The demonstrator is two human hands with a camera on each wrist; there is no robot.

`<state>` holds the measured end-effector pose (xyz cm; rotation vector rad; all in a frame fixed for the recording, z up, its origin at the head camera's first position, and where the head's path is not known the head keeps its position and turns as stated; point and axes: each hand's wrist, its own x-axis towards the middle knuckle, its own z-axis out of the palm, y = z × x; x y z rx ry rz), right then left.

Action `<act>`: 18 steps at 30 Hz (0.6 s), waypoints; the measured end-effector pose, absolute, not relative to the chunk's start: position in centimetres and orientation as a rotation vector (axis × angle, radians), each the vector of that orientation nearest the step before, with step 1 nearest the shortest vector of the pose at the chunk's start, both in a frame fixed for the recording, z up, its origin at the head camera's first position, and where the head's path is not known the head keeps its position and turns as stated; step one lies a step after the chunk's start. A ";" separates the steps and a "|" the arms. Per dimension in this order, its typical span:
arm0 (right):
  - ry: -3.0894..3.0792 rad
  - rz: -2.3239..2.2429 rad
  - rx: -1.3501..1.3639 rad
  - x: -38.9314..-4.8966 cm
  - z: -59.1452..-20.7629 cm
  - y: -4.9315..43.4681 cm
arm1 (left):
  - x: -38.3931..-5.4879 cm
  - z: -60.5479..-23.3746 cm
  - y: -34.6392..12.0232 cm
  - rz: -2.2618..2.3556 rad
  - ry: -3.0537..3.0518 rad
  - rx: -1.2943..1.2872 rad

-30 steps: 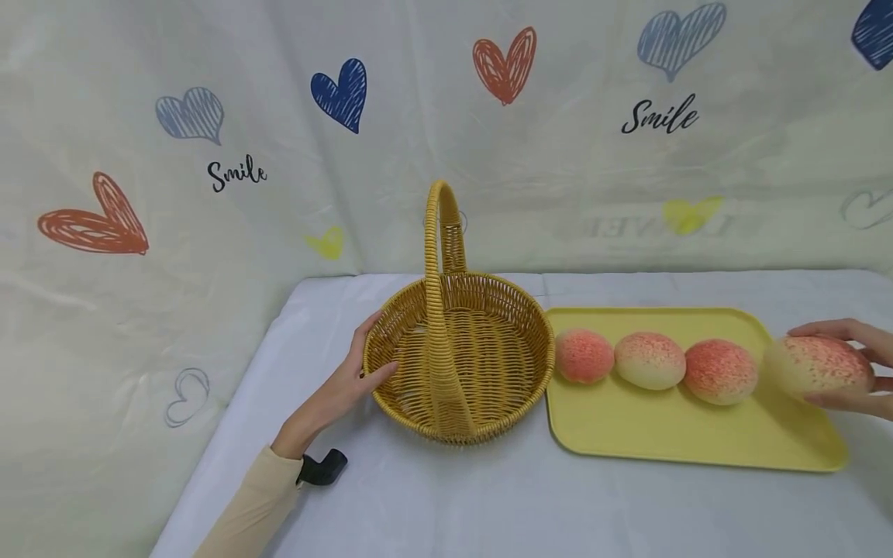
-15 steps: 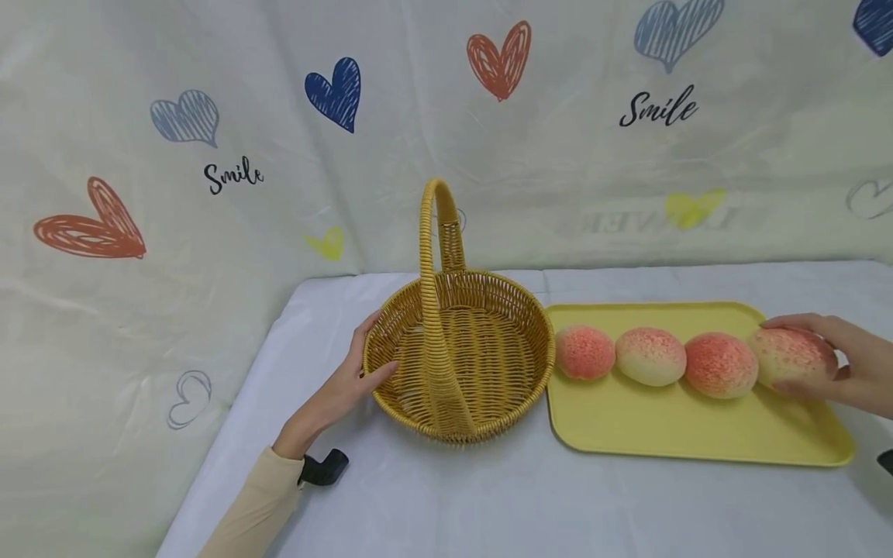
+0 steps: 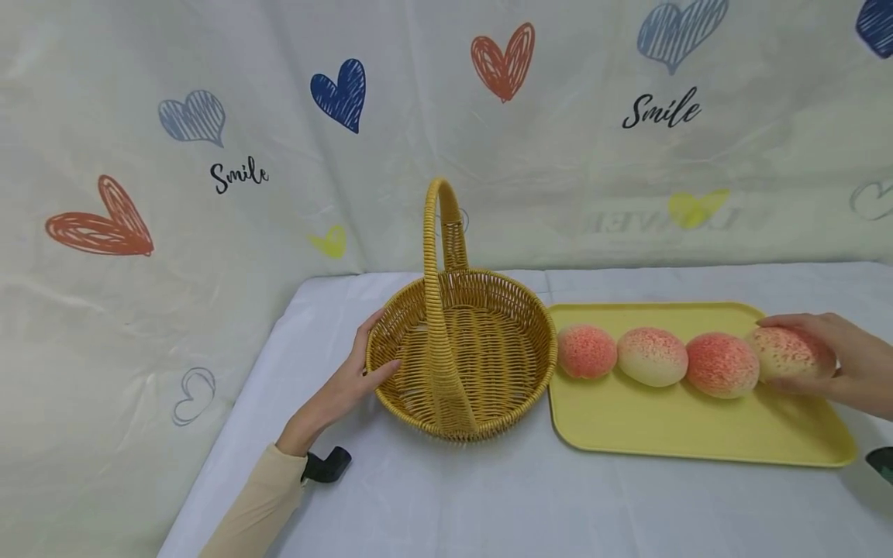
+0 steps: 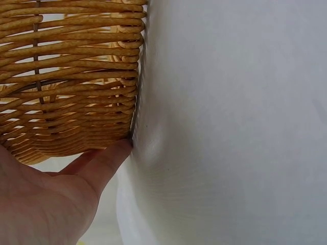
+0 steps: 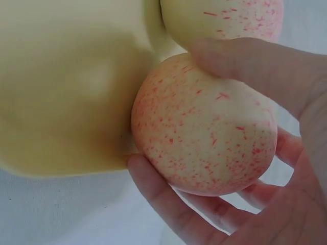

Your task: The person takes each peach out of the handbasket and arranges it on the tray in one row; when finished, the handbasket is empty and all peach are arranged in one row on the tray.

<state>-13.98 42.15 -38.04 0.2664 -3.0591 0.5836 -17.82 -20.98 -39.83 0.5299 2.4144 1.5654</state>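
My left hand (image 3: 345, 386) holds the left side of a round wicker basket (image 3: 519, 298) with a tall arched handle, its thumb over the rim and its fingers along the outside. In the left wrist view, fingertips reach low on the woven wall (image 4: 71, 97), close to the cloth. At the right end of the yellow tray (image 3: 670, 422), my right hand (image 3: 847, 368) grips a pale peach (image 3: 791, 353) with red speckles. The right wrist view has the thumb across one side of this peach (image 5: 204, 127) and the fingers around the other.
Three more peaches line the tray: a pink one (image 3: 587, 352) nearest the basket, a pale one (image 3: 652, 356) and a redder one (image 3: 722, 365). White cloth (image 3: 544, 504) covers the table. Behind hangs a curtain (image 3: 391, 194) printed with hearts.
My right hand has moved left with the peach and lowered it to the tray's right end, beside the redder peach. The left hand has stayed on the basket.
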 end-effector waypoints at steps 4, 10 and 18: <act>-3.046 0.591 0.215 -13.8 -38.2 41.4 | -18.1 -40.1 -21.0 1.577 2.394 0.527; -2.988 0.547 0.261 -13.8 -38.1 40.3 | -18.1 -40.1 -21.2 1.570 2.408 0.518; -2.999 0.524 0.245 -13.3 -37.9 40.6 | -17.9 -40.0 -21.3 1.551 2.430 0.506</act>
